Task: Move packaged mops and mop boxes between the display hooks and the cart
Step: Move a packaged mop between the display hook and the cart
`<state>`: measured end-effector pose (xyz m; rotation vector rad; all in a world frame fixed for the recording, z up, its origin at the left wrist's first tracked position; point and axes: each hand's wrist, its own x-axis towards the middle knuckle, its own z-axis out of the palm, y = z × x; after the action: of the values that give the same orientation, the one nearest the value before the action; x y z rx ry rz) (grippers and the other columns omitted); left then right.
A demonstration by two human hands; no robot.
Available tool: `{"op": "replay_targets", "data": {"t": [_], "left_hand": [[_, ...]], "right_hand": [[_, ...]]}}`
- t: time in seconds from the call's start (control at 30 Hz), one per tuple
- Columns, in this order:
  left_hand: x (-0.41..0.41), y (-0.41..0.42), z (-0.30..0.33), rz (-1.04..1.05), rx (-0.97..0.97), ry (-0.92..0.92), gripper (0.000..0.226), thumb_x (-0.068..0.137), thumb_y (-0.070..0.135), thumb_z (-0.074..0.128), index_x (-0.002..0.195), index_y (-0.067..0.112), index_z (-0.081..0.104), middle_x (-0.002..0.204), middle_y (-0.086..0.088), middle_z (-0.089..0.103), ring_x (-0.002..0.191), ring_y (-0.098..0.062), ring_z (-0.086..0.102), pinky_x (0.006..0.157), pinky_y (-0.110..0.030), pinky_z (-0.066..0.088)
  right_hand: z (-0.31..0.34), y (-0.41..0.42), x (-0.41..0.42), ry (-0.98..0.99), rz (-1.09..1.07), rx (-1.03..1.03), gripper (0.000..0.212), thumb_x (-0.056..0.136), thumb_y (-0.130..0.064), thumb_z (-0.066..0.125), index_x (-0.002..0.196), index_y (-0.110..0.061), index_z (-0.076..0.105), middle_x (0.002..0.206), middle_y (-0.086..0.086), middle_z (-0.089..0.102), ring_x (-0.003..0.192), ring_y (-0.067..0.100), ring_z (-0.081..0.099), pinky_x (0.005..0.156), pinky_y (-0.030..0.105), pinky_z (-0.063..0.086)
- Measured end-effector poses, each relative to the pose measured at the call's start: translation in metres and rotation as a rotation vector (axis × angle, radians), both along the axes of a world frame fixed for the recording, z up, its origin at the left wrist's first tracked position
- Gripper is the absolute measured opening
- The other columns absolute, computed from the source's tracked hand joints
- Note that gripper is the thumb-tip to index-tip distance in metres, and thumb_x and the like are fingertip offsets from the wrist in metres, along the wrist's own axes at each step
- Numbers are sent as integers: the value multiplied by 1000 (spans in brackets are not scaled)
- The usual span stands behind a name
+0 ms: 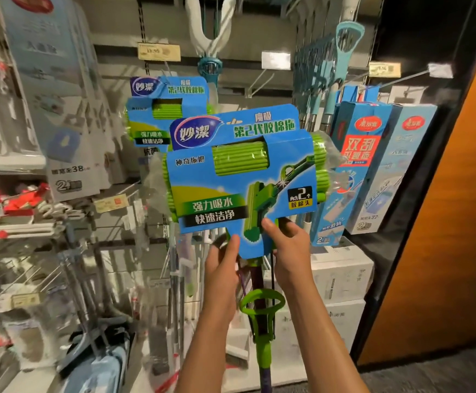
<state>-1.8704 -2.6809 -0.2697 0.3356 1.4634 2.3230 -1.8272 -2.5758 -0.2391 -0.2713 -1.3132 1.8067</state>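
While both hands are clamped on the lower tab of the packaged mop (242, 177), it's held up in the center of the frame, right in front of the display. The left hand (222, 265) pinches the bottom left edge of the blue card, thumb on the front, and the right hand (290, 248) wraps the bottom right, fingers curled behind. Gripping low like that makes sense to me: the green sponge head is the bulky part up top, and the pole with its green pull handle (262, 304) hangs straight down between the forearms, so 2 hands near the neck keep it from swinging.

Just behind it, upper left of center, a second identical mop pack (157, 109) hangs on the display. The held one sits lower and nearer the camera, so I'd guess it's off its hook, but I can't see the hang hole, so can't say for sure.

To the right, 2 tall mop boxes (372, 165) hang from hooks (401, 78), near the held pack's plastic wrap. No cart visible anywhere.
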Motion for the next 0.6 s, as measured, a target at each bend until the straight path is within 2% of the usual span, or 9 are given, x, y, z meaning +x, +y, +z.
{"op": "replay_targets", "data": {"t": [0.1, 0.2, 0.27, 0.4, 0.5, 0.6], "left_hand": [[-32, 7, 25, 25, 115, 4, 54, 69, 47, 74, 112, 16, 63, 104, 0, 78, 98, -16, 74, 78, -31, 60], [-62, 19, 42, 44, 157, -91, 55, 65, 44, 78, 106, 14, 58, 102, -1, 76, 95, -15, 74, 71, -29, 58], [-77, 28, 47, 51, 122, -127, 56, 64, 44, 82, 103, 13, 56, 104, -3, 73, 99, -19, 72, 78, -35, 57], [-93, 42, 57, 28, 98, -153, 74, 51, 50, 84, 108, 12, 57, 117, -12, 70, 114, -33, 65, 100, -55, 51], [-102, 56, 62, 30, 100, -146, 75, 49, 49, 86, 107, 10, 58, 115, -12, 70, 112, -34, 66, 99, -57, 52], [-108, 73, 67, 29, 113, -147, 65, 57, 43, 86, 105, 10, 58, 112, -11, 72, 109, -31, 68, 96, -55, 54]], "right_hand": [[3, 5, -22, -9, -21, -11, 9, 85, -10, 75, 94, -10, 73, 92, 5, 78, 84, 17, 75, 65, 22, 56], [4, 8, -39, -5, -25, -19, 11, 85, -10, 75, 96, -8, 73, 93, 6, 78, 85, 17, 74, 66, 24, 56], [5, 13, -48, -14, -25, -5, 16, 85, -14, 74, 100, -7, 73, 96, 8, 78, 88, 19, 74, 68, 26, 57], [9, 31, -61, -73, -28, 58, 13, 90, -15, 72, 100, -6, 72, 95, 6, 78, 87, 17, 74, 66, 21, 55], [12, 49, -66, -112, -21, 101, 19, 90, -21, 73, 103, -7, 72, 99, 6, 77, 94, 20, 74, 68, 20, 55], [19, 67, -72, -151, -13, 75, 28, 85, -35, 77, 99, -11, 72, 97, 4, 77, 95, 21, 73, 76, 31, 56]]}}
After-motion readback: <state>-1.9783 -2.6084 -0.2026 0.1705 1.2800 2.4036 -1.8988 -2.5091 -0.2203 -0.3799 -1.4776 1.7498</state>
